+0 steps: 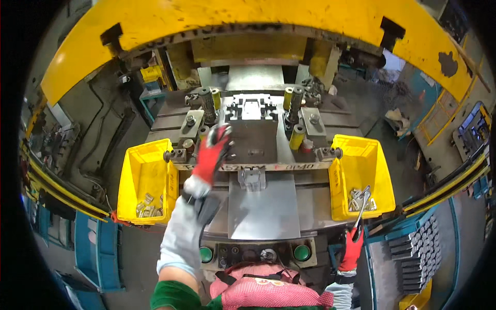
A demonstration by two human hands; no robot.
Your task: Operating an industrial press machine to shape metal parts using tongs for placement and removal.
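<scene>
My left hand (211, 155), in a red and black glove, reaches over the left front of the press die (253, 137). Its fingers point away from me and look apart, with nothing visible between them. My right hand (352, 250), gloved alike, is closed around a long silvery tool (363, 204) resembling tongs. That tool's far end lies over the right yellow bin (338, 170), above small metal parts (355, 200). A bent metal piece (251, 179) rests at the back of the flat metal plate (263, 212). Bright metal (251, 108) shows in the die's middle.
The left yellow bin (129, 175) also contains small metal parts (149, 207). Upright guide posts (208, 106) flank the die. Two green buttons (205, 254) sit on the near panel. A yellow press frame (248, 13) spans overhead. Stacked metal parts (421, 248) stand at lower right.
</scene>
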